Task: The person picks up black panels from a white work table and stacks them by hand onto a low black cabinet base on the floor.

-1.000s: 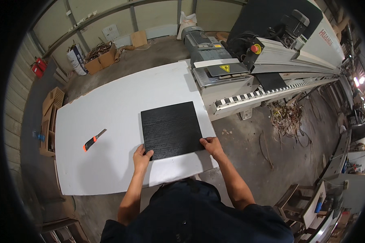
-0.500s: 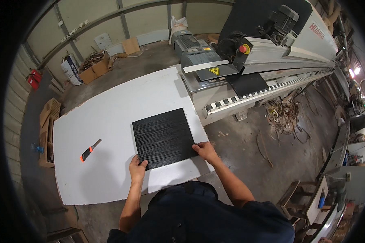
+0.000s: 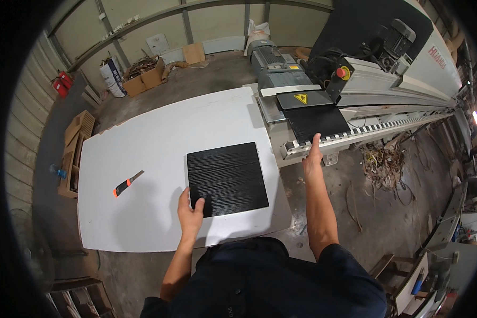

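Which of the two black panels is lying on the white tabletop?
The larger-looking black panel beside the left hand, lying wholly on the white tabletop. The other black panel is on the machine, by the right hand.

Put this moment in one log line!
left hand: at corner of near black panel; right hand: at edge of second black panel; orange-black tool: on white tabletop

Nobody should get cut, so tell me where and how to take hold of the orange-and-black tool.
Probably best by the handle, coming from the near left: the tool lies flat on the white board with that end toward the near left and the narrow blade angled away right.
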The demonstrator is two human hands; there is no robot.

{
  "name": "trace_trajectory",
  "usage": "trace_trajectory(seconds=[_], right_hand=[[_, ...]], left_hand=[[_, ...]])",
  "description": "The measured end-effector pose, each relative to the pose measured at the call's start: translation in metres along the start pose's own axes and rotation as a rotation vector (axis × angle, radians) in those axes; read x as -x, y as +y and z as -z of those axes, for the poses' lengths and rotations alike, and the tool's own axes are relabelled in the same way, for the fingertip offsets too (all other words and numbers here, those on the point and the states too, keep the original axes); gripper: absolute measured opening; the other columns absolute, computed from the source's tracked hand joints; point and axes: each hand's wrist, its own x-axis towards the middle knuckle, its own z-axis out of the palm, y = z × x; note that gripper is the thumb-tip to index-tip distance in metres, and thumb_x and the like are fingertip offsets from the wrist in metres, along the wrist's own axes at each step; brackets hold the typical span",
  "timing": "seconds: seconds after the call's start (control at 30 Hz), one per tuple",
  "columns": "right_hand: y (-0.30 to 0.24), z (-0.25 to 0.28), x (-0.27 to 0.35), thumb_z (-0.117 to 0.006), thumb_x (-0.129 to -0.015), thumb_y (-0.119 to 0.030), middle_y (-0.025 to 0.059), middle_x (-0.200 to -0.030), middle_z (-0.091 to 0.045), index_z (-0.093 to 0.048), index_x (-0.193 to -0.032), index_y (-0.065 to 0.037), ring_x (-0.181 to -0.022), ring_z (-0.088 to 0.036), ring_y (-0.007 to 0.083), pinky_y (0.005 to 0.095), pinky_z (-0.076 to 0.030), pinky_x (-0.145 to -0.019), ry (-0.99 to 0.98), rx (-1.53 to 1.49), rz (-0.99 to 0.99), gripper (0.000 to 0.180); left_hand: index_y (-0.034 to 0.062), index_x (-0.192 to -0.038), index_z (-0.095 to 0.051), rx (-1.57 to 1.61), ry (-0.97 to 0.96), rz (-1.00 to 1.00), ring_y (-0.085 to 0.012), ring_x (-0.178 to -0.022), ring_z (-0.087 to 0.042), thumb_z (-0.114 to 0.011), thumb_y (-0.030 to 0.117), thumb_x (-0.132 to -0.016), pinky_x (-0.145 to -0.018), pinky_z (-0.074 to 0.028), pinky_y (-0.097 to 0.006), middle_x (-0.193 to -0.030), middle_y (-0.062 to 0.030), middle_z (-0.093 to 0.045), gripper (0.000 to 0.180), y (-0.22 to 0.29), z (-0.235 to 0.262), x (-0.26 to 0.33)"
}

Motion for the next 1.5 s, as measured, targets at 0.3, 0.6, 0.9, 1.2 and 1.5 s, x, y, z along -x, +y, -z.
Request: trace_trajectory(seconds=[0.3, 0.6, 0.9, 1.2, 1.5], right_hand=[[0.052, -0.010, 0.020, -0.081, -0.069, -0.014, 0.0143, -0.116, -0.054, -0.041, -0.124, 0.005, -0.102, -0.054, 0.0237, 0.0342, -0.043, -0.090, -0.224, 0.062, 0.341, 0.070], [0.097, 0.030, 0.133, -0.069, -0.081, -0.006, 0.0073, -0.069, -0.058, -0.048, -0.072, -0.006, -0.062, -0.061, 0.0211, 0.0320, -0.054, -0.060, -0.631, -0.024, -0.092, 0.023], [0.079, 0.122, 0.102, -0.063, -0.085, -0.010, 0.0055, -0.072, -0.058, -0.062, -0.090, -0.003, -0.068, -0.060, 0.0196, 0.0326, -0.049, -0.062, -0.687, -0.117, 0.066, 0.008], [0.102, 0.110, 0.146, -0.066, -0.077, -0.009, 0.0128, -0.081, -0.066, -0.063, -0.104, 0.004, -0.071, -0.063, 0.0215, 0.0310, -0.050, -0.065, -0.594, 0.918, 0.877, 0.030], [0.109, 0.121, 0.159, -0.073, -0.068, -0.010, 0.0134, -0.091, -0.062, -0.063, -0.106, -0.003, -0.078, -0.063, 0.0264, 0.0358, -0.051, -0.064, -0.630, 1.219, 1.060, 0.040]], left_hand=[[-0.0030, -0.124, -0.051, 0.157, -0.369, -0.015, -0.0233, -0.101, -0.062, -0.068, 0.016, -0.081, -0.086, -0.049, -0.030, -0.115, -0.0214, -0.060, 0.050, 0.013, -0.078, -0.023], [-0.0011, -0.123, -0.051, 0.741, -0.479, 0.492, -0.0207, -0.092, -0.061, -0.066, 0.011, -0.083, -0.079, -0.053, -0.032, -0.104, -0.0132, -0.061, 0.045, 0.014, -0.128, -0.057], [0.0009, -0.102, -0.059, 0.839, -0.406, 0.491, -0.0146, -0.082, -0.060, -0.064, 0.004, -0.082, -0.072, -0.057, -0.035, -0.089, -0.0032, -0.057, 0.020, -0.030, -0.025, -0.021], [-0.0049, -0.123, -0.051, 0.217, -0.417, 0.343, -0.0226, -0.086, -0.059, -0.068, 0.010, -0.079, -0.082, -0.049, -0.034, -0.098, -0.0098, -0.060, 0.049, -0.059, 0.035, -0.008], [-0.0086, -0.132, -0.039, -0.526, -0.342, -0.172, -0.0359, -0.118, -0.047, -0.077, 0.008, -0.065, -0.097, -0.042, -0.038, -0.129, -0.0241, -0.046, 0.078, -0.056, 0.037, 0.006]])
